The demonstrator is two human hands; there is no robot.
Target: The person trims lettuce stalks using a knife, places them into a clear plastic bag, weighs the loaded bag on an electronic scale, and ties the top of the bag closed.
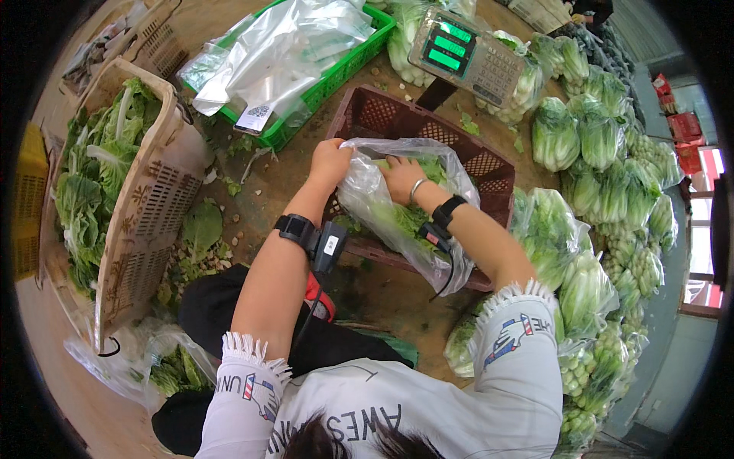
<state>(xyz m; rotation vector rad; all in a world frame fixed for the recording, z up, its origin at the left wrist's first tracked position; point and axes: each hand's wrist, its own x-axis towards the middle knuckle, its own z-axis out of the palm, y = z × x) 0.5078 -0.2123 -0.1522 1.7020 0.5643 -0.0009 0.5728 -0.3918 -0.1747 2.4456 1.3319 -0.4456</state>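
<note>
My left hand pinches the rim of a clear plastic bag at its upper left. Inside the bag's mouth, my right hand rests on leafy green vegetables, fingers apart and palm down. The bag lies in a dark red plastic crate with mesh sides, sagging over the near rim. Part of the greens is hidden beneath my right hand and forearm. Just behind the crate stands a weighing scale's display head, its screens lit green.
A green basket holds stacked plastic bags and a card with a printed code. To the left, a tall slatted basket contains loose leaves. Bagged green vegetables line the right. Leaf scraps litter the floor.
</note>
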